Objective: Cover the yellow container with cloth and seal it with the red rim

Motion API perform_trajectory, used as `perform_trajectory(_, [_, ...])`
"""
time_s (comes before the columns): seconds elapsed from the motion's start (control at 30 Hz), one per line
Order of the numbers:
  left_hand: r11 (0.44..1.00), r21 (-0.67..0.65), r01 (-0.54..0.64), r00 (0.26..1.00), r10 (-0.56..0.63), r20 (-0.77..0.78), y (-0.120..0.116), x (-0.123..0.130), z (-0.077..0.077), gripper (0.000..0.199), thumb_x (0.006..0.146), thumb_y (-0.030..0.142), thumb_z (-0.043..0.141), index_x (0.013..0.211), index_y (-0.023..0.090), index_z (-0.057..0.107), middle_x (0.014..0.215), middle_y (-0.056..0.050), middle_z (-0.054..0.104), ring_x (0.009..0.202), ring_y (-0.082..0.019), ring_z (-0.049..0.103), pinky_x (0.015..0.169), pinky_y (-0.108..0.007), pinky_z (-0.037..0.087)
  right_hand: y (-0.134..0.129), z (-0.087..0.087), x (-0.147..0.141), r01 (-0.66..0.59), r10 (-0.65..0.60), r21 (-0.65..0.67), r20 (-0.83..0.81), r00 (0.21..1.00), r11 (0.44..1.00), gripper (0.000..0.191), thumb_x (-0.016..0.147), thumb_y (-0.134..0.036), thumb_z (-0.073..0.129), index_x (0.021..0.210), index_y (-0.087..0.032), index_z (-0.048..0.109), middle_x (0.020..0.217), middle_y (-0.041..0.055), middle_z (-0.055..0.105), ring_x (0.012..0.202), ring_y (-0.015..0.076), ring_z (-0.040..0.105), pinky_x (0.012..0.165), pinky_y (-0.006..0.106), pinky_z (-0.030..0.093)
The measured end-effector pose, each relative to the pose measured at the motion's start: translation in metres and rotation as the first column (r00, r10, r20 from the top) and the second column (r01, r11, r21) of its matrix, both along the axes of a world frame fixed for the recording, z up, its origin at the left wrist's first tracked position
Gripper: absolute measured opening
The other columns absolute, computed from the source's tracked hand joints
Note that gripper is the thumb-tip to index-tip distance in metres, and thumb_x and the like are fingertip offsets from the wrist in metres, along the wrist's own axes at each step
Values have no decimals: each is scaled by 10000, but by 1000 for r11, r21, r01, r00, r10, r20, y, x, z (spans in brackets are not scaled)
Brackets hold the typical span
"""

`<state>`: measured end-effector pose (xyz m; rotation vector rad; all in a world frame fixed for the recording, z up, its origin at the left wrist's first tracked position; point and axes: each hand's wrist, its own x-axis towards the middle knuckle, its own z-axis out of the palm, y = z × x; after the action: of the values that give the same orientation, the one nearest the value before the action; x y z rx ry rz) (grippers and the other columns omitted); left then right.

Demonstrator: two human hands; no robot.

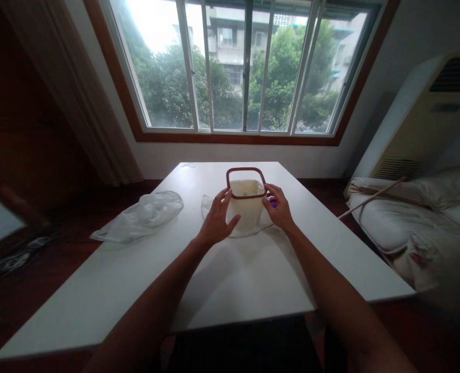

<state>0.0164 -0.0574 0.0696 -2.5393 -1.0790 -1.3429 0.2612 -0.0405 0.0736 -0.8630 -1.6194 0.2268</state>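
Note:
A cream wastebasket (245, 213) stands on the white table (249, 280), with a brown rounded-square rim ring (247, 197) at its top. Thin clear plastic (233, 233) spreads around its lower part. My left hand (216, 220) is at the ring's near left corner, fingers stretched and thumb held apart, fingertips at the ring. At the near right corner, my right hand (279, 206) has its thumb and fingers about the ring. Something small and purple (272, 202) shows partly behind the right hand; its kind is hidden.
A crumpled clear plastic bag (146, 215) lies on the table's left side. A small clear scrap (187, 166) is near the far left corner. Right of the table are a cushioned seat (385, 217) and a thin stick (370, 198). A window (245, 77) is beyond.

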Motion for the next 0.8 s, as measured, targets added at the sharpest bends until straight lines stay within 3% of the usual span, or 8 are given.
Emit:
perform_trajectory(0.5, [999,-38,0,997,3,73,2,-3,-2,707,903,386,584,1514,214,271,1424,-159,381,1355,-287,393,1133,-518,407,3,-1,1,-19,18,-15,-44,999,1000,329,889,-410,613,1171,-250,667,1167,92,570,887,183,625,728,357,604])
perform_trajectory(0.8, [1000,-21,5,999,-4,46,1,-1,-4,672,893,382,601,1475,212,312,1504,-162,354,1418,-304,343,1166,-537,340,2,1,-4,15,-15,2,-49,999,1000,250,888,-387,614,1074,-225,657,1268,110,614,891,190,640,675,341,574])
